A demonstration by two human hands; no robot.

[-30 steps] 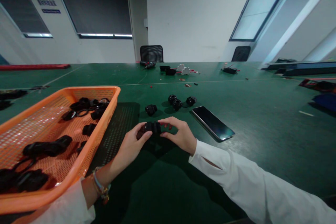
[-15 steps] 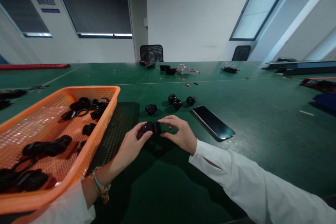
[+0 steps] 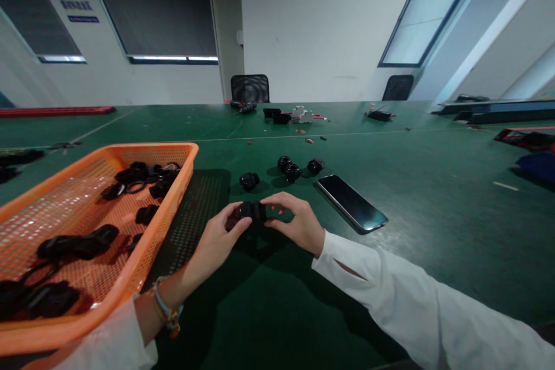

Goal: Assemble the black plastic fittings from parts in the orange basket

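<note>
Between my two hands, just above the green table (image 3: 269, 312), is a black ribbed fitting (image 3: 252, 211). My left hand (image 3: 223, 231) pinches its left end between thumb and fingers. On its right end are the thumb and forefinger of my right hand (image 3: 299, 219). Beyond the hands, a single black fitting (image 3: 249, 181) lies on the table. Farther right sit several more, among them one at the front (image 3: 292, 171) and one standing apart (image 3: 316, 166).
An orange basket (image 3: 171, 208) with several black parts stands at the left. A phone (image 3: 352, 203) lies right of my right hand. Farther back are white and black parts with red wires (image 3: 303, 114) and a black chair (image 3: 250, 88).
</note>
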